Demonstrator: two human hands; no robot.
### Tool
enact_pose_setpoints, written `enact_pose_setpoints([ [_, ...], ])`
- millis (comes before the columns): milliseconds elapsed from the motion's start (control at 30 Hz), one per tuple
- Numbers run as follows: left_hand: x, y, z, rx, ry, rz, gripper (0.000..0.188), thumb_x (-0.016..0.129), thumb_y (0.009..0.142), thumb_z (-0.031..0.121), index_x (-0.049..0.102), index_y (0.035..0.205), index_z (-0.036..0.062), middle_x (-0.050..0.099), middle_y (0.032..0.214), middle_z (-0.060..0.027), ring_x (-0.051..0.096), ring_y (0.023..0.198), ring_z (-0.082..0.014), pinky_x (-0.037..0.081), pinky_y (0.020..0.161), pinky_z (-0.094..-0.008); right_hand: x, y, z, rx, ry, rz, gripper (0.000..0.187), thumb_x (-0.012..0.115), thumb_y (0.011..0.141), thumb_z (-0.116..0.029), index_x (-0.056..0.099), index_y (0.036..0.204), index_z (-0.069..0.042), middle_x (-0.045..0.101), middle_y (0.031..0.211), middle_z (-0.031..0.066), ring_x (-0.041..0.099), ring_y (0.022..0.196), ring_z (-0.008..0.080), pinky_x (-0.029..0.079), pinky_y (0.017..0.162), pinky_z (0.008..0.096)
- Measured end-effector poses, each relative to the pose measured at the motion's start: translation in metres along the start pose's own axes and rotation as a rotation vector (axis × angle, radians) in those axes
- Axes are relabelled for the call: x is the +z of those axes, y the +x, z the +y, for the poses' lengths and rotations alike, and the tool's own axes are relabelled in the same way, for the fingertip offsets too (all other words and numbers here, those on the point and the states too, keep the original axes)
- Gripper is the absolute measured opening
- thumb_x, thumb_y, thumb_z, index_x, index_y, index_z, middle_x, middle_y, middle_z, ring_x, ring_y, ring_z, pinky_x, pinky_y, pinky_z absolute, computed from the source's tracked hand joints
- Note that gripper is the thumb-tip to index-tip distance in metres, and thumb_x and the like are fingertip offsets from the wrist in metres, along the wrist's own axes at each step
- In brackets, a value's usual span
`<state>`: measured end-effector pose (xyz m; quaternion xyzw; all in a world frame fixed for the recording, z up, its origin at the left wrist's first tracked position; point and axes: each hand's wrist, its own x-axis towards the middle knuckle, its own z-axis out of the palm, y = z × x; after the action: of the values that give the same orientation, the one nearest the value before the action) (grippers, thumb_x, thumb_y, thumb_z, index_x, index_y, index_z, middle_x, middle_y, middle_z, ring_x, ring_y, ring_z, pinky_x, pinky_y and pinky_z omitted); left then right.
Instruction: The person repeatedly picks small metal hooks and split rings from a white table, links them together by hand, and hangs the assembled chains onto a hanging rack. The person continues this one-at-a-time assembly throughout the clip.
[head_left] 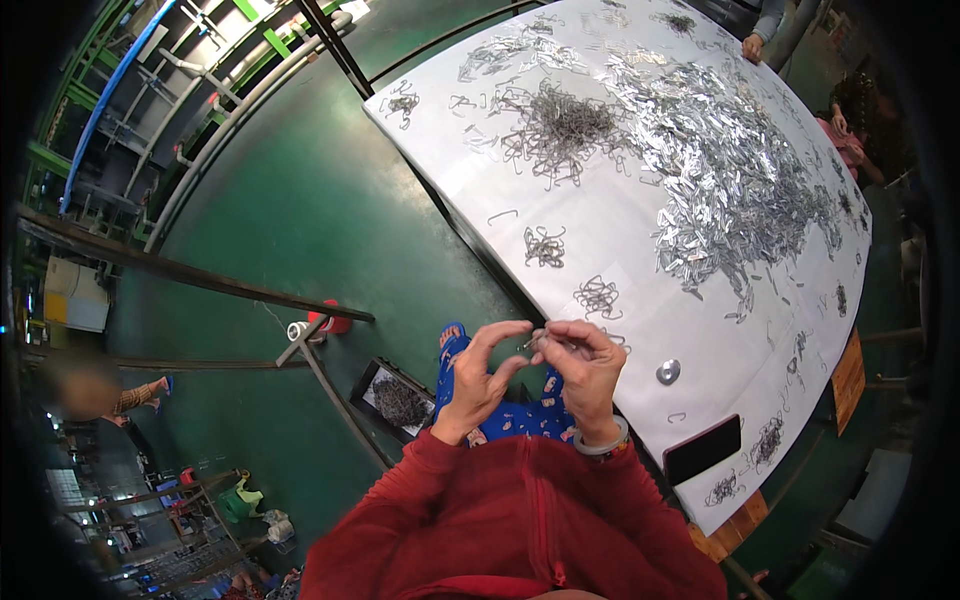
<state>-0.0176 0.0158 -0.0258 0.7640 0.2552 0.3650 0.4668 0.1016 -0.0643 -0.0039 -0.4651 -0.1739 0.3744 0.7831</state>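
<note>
In front of my body, just off the table's near left edge, my two hands meet at the fingertips. My right hand pinches a small bent metal wire hook between thumb and fingers. The thumb and forefinger of my left hand curve round the hook's other end; the fingers hide most of it. Beside my right hand on the white table lie small heaps of wire hooks. Further off are a dark tangle of hooks and a large pile of shiny flat metal clips.
A round metal disc and a dark phone lie to the right. A tray of dark metal pieces sits below left, near metal frame bars. Another person's hand rests at the far table edge.
</note>
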Motion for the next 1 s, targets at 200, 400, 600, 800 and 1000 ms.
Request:
enact_pose_setpoints([
  [200,-0.008,0.120,-0.078,-0.086,0.091,0.170,0.022,0.060,0.093,0.014,0.067,0.106,-0.0024,0.070,0.094,-0.0110,0.067,0.083,-0.0147,0.052,0.068,-0.0263,-0.003,-0.001,-0.008,0.126,-0.036,-0.058,0.015,0.062,0.081,0.015,0.064,0.095,0.009,0.068,0.087,0.0176,0.067,0.072,0.0189,0.057,0.065,0.0281],
  [400,0.040,0.268,-0.166,-0.025,0.515,0.016,0.020,0.061,0.087,0.015,0.069,0.087,-0.0040,0.067,0.083,-0.0224,0.065,0.078,-0.0386,0.051,0.071,-0.0445,-0.013,-0.006,-0.010,0.145,0.045,-0.157,0.018,0.062,0.082,0.016,0.066,0.098,0.009,0.064,0.091,0.0099,0.066,0.081,0.0145,0.056,0.074,0.0234],
  [600,0.062,0.259,-0.172,-0.061,0.732,-0.088,0.018,0.051,0.089,0.010,0.062,0.088,-0.0045,0.063,0.094,-0.0264,0.062,0.088,-0.0430,0.050,0.078,-0.0500,-0.018,-0.012,-0.009,0.154,0.022,-0.167,0.017,0.062,0.082,0.015,0.066,0.097,0.007,0.064,0.093,0.0094,0.066,0.085,0.0143,0.056,0.078,0.0230],
  [800,0.038,0.225,-0.142,-0.243,0.238,-0.085,0.015,0.055,0.091,0.005,0.061,0.098,-0.0057,0.066,0.083,-0.0196,0.067,0.072,-0.0285,0.055,0.065,-0.0366,-0.014,-0.024,-0.011,0.114,-0.011,-0.188,0.017,0.063,0.083,0.013,0.066,0.099,0.007,0.064,0.093,0.0091,0.066,0.085,0.0138,0.057,0.071,0.0235],
  [1000,0.014,0.188,-0.077,-0.252,-0.225,-0.063,0.015,0.059,0.093,0.007,0.061,0.099,-0.0072,0.068,0.084,-0.0110,0.068,0.074,-0.0170,0.056,0.067,-0.0288,-0.012,-0.039,-0.010,0.100,-0.086,-0.104,0.014,0.063,0.082,0.013,0.066,0.095,0.008,0.067,0.087,0.0129,0.067,0.070,0.0149,0.055,0.063,0.0232],
])
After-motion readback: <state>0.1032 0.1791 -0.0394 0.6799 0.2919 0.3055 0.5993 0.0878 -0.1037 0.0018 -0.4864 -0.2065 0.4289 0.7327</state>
